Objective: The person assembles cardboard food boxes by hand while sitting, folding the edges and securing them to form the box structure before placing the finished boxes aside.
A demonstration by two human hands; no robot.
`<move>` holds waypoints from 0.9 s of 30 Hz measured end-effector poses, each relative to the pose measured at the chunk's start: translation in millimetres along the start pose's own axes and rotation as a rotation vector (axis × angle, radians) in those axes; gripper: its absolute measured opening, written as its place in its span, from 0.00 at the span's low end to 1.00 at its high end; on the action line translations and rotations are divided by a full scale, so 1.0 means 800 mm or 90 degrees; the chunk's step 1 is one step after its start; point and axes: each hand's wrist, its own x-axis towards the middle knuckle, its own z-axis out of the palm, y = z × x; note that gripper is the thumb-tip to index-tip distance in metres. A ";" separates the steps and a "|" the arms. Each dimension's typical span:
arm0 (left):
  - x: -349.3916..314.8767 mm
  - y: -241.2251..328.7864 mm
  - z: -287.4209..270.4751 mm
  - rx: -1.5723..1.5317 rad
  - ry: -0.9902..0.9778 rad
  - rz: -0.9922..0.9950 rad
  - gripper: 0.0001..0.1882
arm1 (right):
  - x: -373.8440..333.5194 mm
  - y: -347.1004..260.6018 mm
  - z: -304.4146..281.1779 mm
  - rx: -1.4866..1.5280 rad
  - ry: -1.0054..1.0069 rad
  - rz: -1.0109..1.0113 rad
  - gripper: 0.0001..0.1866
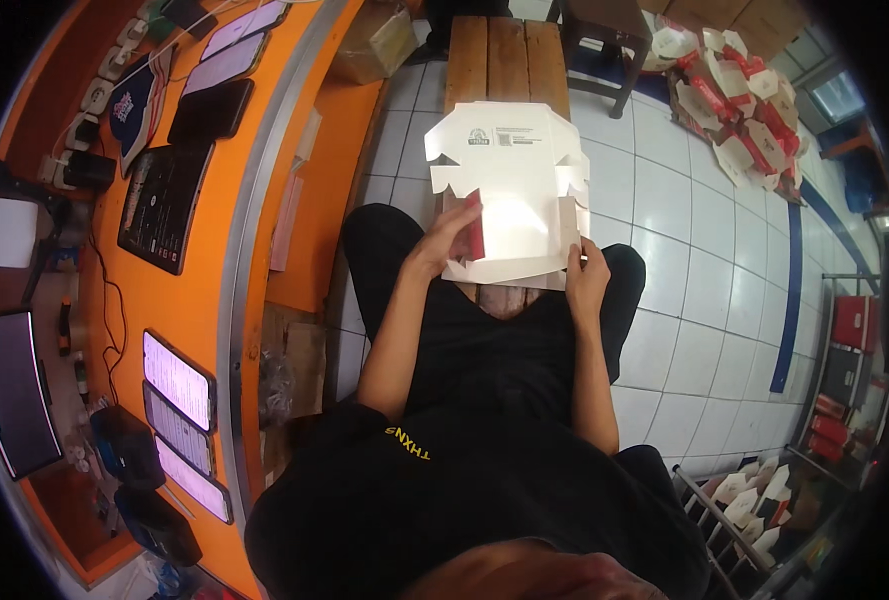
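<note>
A room with a floor of square white tiles (710, 245)
At left is a long orange counter (178, 300) with a grey edge (235, 300); ahead stand a brown wooden plank bench (508, 65) and a dark brown stool (613, 18). At right, a dark blue stripe (790, 310) marks the floor.

An unfolded white cardboard box (521, 170) spreads over the near end of the wooden bench (507, 62), overhanging both long edges. The left hand (447, 238) touches its red left flap (477, 236); the right hand (589, 280) pinches the right flap (569, 218). Three lit phones (179, 415) line the orange counter's (185, 290) right edge.
</note>
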 end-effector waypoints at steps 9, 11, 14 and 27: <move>0.014 -0.002 0.018 0.126 0.034 0.099 0.27 | -0.020 -0.092 -0.024 -0.148 0.060 -0.273 0.19; 0.020 -0.016 0.027 0.046 0.063 0.103 0.26 | -0.034 -0.120 -0.026 -0.180 -0.030 -0.431 0.17; 0.020 -0.023 0.041 0.021 0.086 0.115 0.24 | -0.048 -0.128 -0.008 -0.123 -0.167 -0.476 0.13; 0.013 -0.030 0.064 -0.044 0.058 0.156 0.23 | -0.051 -0.103 0.041 0.053 0.012 -0.125 0.07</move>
